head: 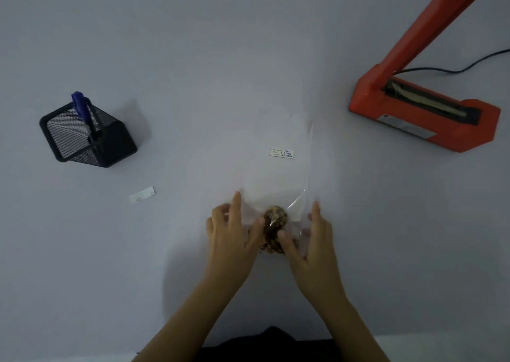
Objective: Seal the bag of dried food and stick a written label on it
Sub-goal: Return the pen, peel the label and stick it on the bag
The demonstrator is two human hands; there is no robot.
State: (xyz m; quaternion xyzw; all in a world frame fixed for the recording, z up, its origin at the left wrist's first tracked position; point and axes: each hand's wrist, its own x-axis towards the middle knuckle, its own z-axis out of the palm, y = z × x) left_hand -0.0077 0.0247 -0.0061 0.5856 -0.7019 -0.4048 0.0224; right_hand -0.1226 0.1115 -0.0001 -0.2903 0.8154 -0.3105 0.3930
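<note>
Nearest, the left hand and right hand loosely cup the clear plastic bag around its brown dried food, steadying it flat. Farther up, the white written label is stuck on (handwriting illegible); far right, the orange heat sealer stands open.
</note>
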